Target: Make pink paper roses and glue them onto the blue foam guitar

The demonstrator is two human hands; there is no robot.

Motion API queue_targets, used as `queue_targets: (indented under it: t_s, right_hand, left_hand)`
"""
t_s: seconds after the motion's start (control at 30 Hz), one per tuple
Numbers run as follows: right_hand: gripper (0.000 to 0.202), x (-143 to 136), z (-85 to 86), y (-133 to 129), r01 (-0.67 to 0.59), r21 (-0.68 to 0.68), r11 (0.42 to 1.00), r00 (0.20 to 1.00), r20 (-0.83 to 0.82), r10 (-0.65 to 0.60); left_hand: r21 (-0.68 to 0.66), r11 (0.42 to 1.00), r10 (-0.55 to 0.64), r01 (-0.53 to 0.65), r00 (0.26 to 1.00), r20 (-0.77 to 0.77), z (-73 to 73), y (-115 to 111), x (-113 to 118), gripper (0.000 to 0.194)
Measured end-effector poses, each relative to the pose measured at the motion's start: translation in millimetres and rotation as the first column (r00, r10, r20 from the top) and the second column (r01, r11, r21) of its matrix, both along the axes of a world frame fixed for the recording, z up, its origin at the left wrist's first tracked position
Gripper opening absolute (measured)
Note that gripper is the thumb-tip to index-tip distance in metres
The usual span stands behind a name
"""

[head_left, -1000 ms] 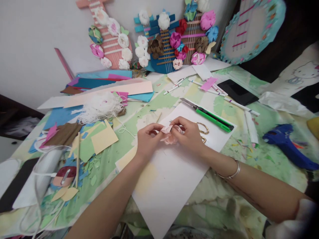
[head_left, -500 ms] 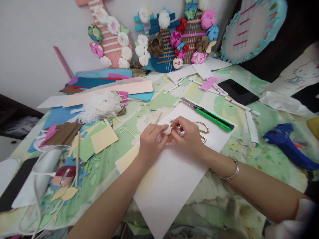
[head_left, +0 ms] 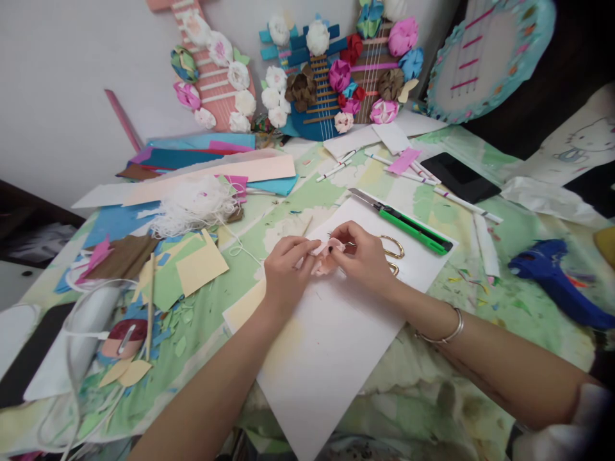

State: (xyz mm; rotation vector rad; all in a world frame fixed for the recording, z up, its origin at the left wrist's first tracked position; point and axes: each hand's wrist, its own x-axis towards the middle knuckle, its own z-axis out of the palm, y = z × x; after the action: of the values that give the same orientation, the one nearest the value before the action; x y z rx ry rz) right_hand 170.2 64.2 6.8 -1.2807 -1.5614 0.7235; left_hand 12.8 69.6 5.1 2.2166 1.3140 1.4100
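Note:
A small crumpled pink paper piece (head_left: 325,264) is pinched between my two hands, above a white sheet (head_left: 331,358). My left hand (head_left: 289,269) grips its left side with the fingers pressed together. Thumb and fingertips of my right hand (head_left: 362,256) close on its right side. Gold-handled scissors (head_left: 394,246) lie partly hidden behind my right hand. Beyond them a green utility knife (head_left: 413,229) rests across the sheet's upper right edge, its blade out.
Left are a tangle of white string (head_left: 195,208), coloured paper scraps (head_left: 202,266) and a cable. A blue glue gun (head_left: 557,282) lies at right, near a black phone-like object (head_left: 460,177). Flower-decorated paper instruments (head_left: 317,83) lean against the wall.
My hands have moved slightly apart, and more of the pink paper shows between them. My right fingers have shifted on it.

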Motion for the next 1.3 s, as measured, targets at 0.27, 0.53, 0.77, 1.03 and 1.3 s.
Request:
queue_targets:
  t_s: [0.27,0.53,0.77,1.03,1.3]
  right_hand:
    - [0.005,2,1.6,1,0.038,-0.044,0.998,0.999,0.002,-0.038]
    - [0.004,4,0.5,1,0.085,-0.079,0.993,0.994,-0.063,-0.090]
    - [0.004,4,-1.1,3,0.074,-0.052,0.996,0.994,-0.081,-0.078]
    - [0.023,0,4.4,-3,-0.031,0.006,0.999,0.993,-0.113,0.032]
    - [0.029,2,7.7,-4,-0.114,0.083,0.990,0.988,-0.097,0.122]
  left_hand:
    - [-0.154,0.945,-0.266,0.290,0.951,0.160,11.4,-5,2,0.020]
    - [-0.374,0.745,-0.341,0.553,0.797,0.499,12.7,-1,-4,0.048]
    - [-0.440,0.737,-0.302,0.513,0.832,0.465,12.7,0,1,0.033]
    - [-0.513,0.630,-0.120,0.583,0.726,0.677,6.9,5,-5,0.038]
    - [-0.486,0.618,-0.007,0.618,0.623,0.782,14.6,3,1,0.039]
